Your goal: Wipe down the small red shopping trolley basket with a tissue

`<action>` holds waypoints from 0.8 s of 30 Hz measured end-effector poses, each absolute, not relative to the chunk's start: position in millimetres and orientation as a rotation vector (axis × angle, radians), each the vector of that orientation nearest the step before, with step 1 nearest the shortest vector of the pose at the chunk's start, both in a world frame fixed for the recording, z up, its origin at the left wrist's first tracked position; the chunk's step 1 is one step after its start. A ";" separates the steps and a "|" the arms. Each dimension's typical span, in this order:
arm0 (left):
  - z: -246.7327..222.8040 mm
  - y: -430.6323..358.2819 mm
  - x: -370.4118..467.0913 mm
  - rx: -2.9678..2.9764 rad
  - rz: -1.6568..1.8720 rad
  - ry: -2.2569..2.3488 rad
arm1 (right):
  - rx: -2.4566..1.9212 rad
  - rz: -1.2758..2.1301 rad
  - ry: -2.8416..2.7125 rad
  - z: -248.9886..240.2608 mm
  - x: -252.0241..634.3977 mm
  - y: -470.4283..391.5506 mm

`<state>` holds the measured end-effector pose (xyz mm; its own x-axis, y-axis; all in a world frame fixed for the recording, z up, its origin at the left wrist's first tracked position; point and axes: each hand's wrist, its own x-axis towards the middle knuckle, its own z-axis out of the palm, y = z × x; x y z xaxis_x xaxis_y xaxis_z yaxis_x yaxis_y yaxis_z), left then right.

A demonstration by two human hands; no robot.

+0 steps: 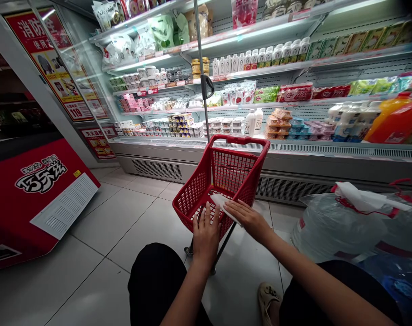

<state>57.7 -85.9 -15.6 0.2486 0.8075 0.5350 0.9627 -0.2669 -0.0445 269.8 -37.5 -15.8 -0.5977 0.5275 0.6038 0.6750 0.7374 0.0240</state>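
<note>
At the near rim of the red basket cart (192,192), a thin white cloth (218,199) lies beneath the straightened fingers of the right hand (249,218) — whether they pinch it cannot be told — with one pale end showing past them. Just beside it, the left hand (206,237) is loosely spread. Behind the latticed basket, a chilled case (158,154) holds bottles (254,121), tubs (226,123) and wrapped packs (296,93).

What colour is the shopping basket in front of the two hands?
The shopping basket is red; it shows best in the head view.
</note>
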 end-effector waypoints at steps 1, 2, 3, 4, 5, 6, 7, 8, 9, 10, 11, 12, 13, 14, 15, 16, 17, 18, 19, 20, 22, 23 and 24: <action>-15.9 -87.6 63.6 -2.175 -0.608 -1.616 | -0.920 -0.336 -2.361 -14.1 281.5 -33.5; -15.8 -88.3 67.2 -2.213 -0.619 -1.582 | -0.947 -0.338 -2.354 -13.0 292.7 -29.2; -15.3 -87.5 67.9 -2.276 -0.617 -1.517 | -0.980 -0.340 -2.336 -12.7 302.9 -24.9; -14.3 -85.0 65.4 -2.351 -0.603 -1.430 | -1.020 -0.342 -2.310 -13.3 311.5 -21.1; -12.8 -80.6 59.8 -2.418 -0.582 -1.338 | -1.061 -0.343 -2.279 -14.6 318.4 -18.3; -11.1 -74.5 51.9 -2.474 -0.550 -1.249 | -1.102 -0.342 -2.245 -16.6 323.4 -16.6; -9.2 -67.2 42.7 -2.476 -0.530 -1.228 | -1.139 -0.340 -2.212 -19.0 326.7 -16.3; -7.4 -59.1 33.4 -2.456 -0.518 -1.245 | -1.170 -0.336 -2.181 -21.5 328.5 -17.6; -6.0 -50.9 25.0 -2.445 -0.498 -1.254 | -1.192 -0.333 -2.153 -23.9 329.0 -20.7; -5.2 -43.3 18.4 -2.446 -0.471 -1.249 | -1.202 -0.330 -2.136 -26.0 328.3 -25.5; -5.0 -36.9 14.2 -2.444 -0.448 -1.243 | -1.199 -0.326 -2.131 -27.8 326.7 -32.0; -5.6 -31.8 12.3 -2.439 -0.429 -1.238 | -1.188 -0.322 -2.136 -29.2 324.2 -40.0; -6.7 -28.3 12.4 -2.428 -0.416 -1.237 | -1.175 -0.318 -2.148 -30.3 321.0 -49.2; -8.2 -26.3 14.1 -2.409 -0.408 -1.242 | -1.160 -0.314 -2.167 -31.3 317.3 -58.8; -9.8 -25.6 16.8 -2.384 -0.401 -1.253 | -1.148 -0.310 -2.190 -32.2 313.6 -68.4; -11.3 -25.9 19.8 -2.359 -0.396 -1.265 | -1.142 -0.306 -2.211 -33.1 310.0 -77.0; -12.5 -27.0 22.9 -2.338 -0.390 -1.277 | -1.141 -0.305 -2.225 -33.9 307.3 -84.1; -13.3 -28.5 25.8 -2.319 -0.389 -1.292 | -1.144 -0.305 -2.234 -34.7 305.6 -89.2; -13.9 -30.4 28.6 -2.304 -0.392 -1.308 | -1.146 -0.308 -2.235 -35.3 305.2 -92.0; -14.3 -32.4 31.5 -2.293 -0.400 -1.325 | -1.148 -0.312 -2.233 -35.7 306.2 -92.9; -15.0 -37.1 38.2 -2.273 -0.422 -1.361 | -1.152 -0.320 -2.225 -36.1 311.3 -90.3; -15.5 -39.7 42.5 -2.264 -0.434 -1.377 | -1.156 -0.322 -2.219 -36.3 314.6 -88.3; -16.3 -42.5 47.5 -2.254 -0.448 -1.392 | -1.165 -0.323 -2.208 -36.7 317.9 -86.8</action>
<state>47.5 -42.5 -16.3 0.4378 0.7519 0.4929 0.8983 -0.3890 -0.2044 317.9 -86.8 -36.7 -0.4235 0.6604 0.6200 0.8105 0.5820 -0.0662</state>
